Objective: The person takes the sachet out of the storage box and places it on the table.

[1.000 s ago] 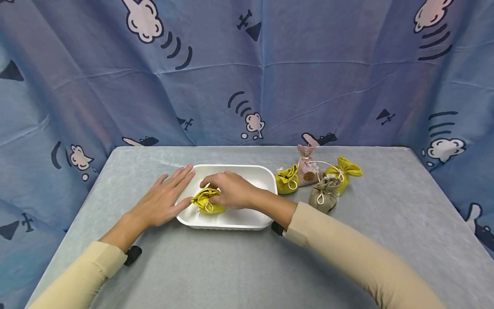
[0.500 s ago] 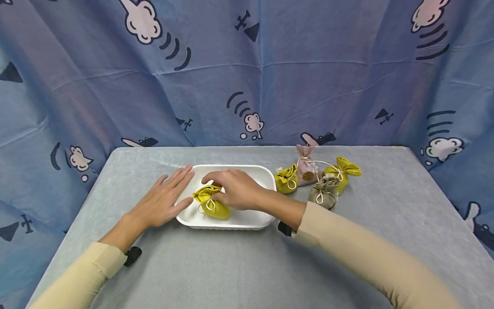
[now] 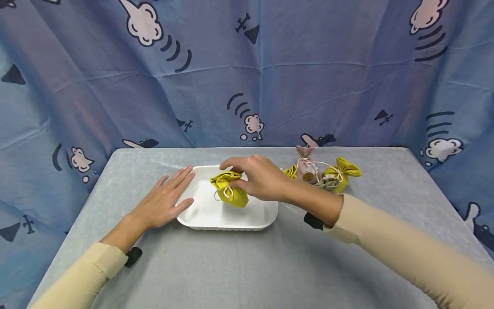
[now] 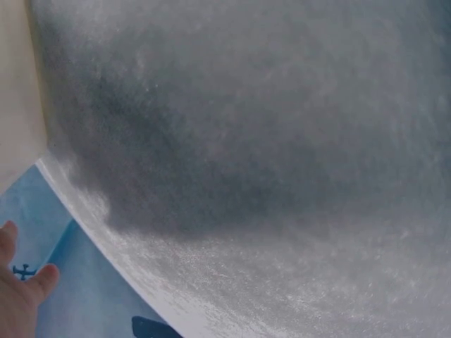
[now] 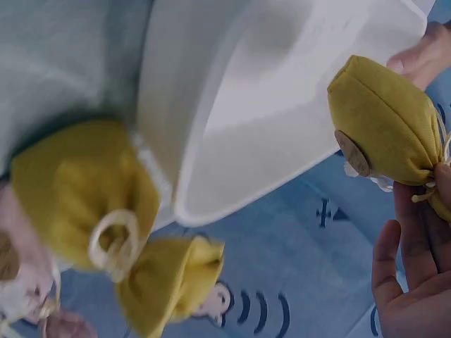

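My right hand (image 3: 262, 178) pinches a yellow drawstring pouch (image 3: 236, 197) by its gathered neck, holding it above the white tray (image 3: 204, 214). In the right wrist view the pouch (image 5: 384, 116) hangs off the tray's floor, with a round brown tag on its side and a white cord at the neck. Thumb and fingers of the right hand (image 5: 423, 289) meet at that neck. Fingers extended, my left hand (image 3: 166, 201) rests at the tray's left rim. The left wrist view catches only a few fingertips of a hand (image 4: 25, 289) and grey cloth.
Right of the tray stand a pink pouch (image 3: 307, 167), another yellow pouch (image 3: 341, 174), a grey-green pouch (image 3: 328, 183) and a further yellow pouch (image 3: 291, 171). My right forearm partly covers the last two. A patterned blue curtain (image 3: 247, 77) hangs behind the grey table (image 3: 216, 270).
The right hand has lifted the yellow pouch from the tray's left part and carried it up and to the right. My left hand has stayed at the rim.
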`<state>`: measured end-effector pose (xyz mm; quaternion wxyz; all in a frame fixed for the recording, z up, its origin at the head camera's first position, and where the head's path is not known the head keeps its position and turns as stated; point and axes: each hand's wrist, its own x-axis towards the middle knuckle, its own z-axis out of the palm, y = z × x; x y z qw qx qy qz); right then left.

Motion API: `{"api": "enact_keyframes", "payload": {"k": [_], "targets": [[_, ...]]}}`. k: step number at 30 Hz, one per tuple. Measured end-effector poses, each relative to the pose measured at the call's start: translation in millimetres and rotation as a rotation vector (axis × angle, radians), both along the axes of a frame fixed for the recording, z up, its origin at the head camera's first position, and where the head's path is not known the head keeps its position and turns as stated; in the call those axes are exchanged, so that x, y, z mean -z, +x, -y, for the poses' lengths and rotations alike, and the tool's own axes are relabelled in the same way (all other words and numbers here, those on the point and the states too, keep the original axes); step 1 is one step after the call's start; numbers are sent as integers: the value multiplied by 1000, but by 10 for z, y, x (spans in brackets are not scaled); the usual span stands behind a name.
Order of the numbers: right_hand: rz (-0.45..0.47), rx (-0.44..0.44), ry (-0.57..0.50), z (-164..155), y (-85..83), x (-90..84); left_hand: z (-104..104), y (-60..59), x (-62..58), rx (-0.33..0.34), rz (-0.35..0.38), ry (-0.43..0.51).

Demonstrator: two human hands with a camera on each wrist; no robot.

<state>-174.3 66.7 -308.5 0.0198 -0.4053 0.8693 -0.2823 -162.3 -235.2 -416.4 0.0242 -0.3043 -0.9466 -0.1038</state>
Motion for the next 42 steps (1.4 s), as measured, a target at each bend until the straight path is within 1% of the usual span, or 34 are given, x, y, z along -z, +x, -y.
{"api": "enact_keyframes", "payload": {"k": [11, 18, 25, 31, 34, 39, 42], "targets": [[-50, 69, -103, -540, 100, -208, 4, 1, -6, 19, -6, 3], [-47, 84, -112, -800, 161, -228, 7, 7, -2, 20, -4, 10], [-41, 85, -137, -1013, 242, -192, 13, 8, 0, 18, -4, 11], [-14, 135, -88, -1170, 303, -142, 19, 3, 2, 14, 1, 11], [8, 145, -73, -1241, 317, -103, 18, 3, -2, 15, 1, 11], [32, 164, -32, -1330, 332, 3, 21, 1, 0, 17, 4, 13], [37, 158, -27, -1364, 328, 70, 21, 1, 4, 18, 6, 14]]}}
